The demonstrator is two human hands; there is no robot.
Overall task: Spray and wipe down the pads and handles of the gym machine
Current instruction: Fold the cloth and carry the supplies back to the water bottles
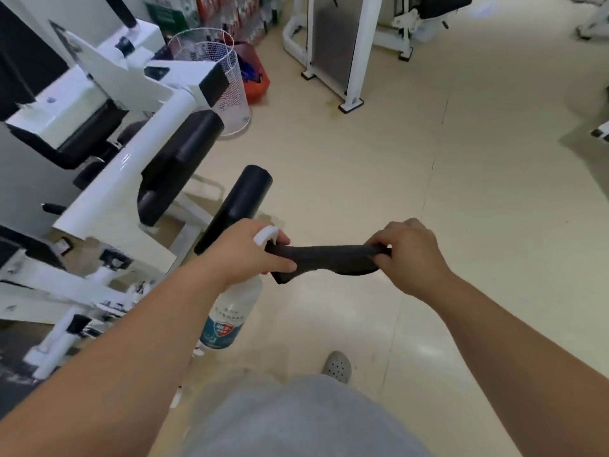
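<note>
Gripping spray bottle [230, 311] and one end of dark cloth [329, 258] in left hand [250, 255], other end in right hand [408, 255]. Just ahead of left hand: black roller pad [235, 209], lengthwise away, up-right.

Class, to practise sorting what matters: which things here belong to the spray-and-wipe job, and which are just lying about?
Job: spray bottle, in the left hand; dark cloth, gripped by that hand and the right hand; near roller pad and upper roller pad on the gym machine.
Lying about: wire basket; red bag; far machine.
</note>
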